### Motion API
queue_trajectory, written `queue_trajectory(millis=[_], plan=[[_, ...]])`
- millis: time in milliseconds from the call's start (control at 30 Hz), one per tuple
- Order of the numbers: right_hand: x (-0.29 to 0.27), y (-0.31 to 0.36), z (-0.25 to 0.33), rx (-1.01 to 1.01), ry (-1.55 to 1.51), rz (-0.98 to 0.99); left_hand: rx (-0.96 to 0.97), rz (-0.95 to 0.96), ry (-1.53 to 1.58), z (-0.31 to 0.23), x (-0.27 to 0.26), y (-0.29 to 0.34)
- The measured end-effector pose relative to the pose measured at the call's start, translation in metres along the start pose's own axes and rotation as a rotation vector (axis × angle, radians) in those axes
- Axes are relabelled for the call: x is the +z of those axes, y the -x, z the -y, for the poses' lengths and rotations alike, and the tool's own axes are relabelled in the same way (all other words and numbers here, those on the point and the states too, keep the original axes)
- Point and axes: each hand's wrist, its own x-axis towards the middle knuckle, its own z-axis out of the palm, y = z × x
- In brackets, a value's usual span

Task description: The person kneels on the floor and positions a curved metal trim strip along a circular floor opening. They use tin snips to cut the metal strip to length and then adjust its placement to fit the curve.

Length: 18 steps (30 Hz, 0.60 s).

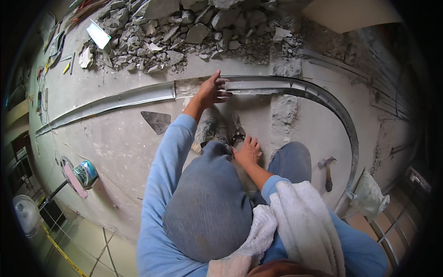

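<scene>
My left hand (213, 90) reaches forward, fingers apart, at the near end of a curved metal track (258, 85). Its fingertips are at the track's end; I cannot tell how firmly they touch. The track bends round to the right and back toward me. A straight metal track (115, 102) lies to the left, with a gap between the two. My right hand (248, 150) is low between my knees, thumb and fingers apart. Just ahead of it lie tin snips (238, 132), blades pointing away. Their handles are partly hidden.
Broken concrete rubble (184, 34) is heaped along the far side. A triangular trowel blade (156, 122) lies left of my left arm. A hammer (328, 173) rests right of my knee. A bucket (85, 174) stands at left, and a whitish sack (369, 196) at right.
</scene>
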Motion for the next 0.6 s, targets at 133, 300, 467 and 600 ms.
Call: queue_trajectory(millis=[133,300,467,600], plan=[[0.003,-0.002,-0.011,-0.041,0.004,-0.002,0.044,0.030,0.100,0.002,-0.002,0.002],[0.004,-0.029,-0.020,-0.050,0.072,-0.002,0.106,0.052,0.150,0.000,0.000,0.000],[-0.025,-0.044,-0.016,-0.154,-0.095,0.123,0.154,0.073,0.211,0.000,0.002,-0.007],[-0.087,-0.037,-0.026,-0.344,-0.256,0.300,0.143,0.045,0.286,0.003,0.004,-0.011]])
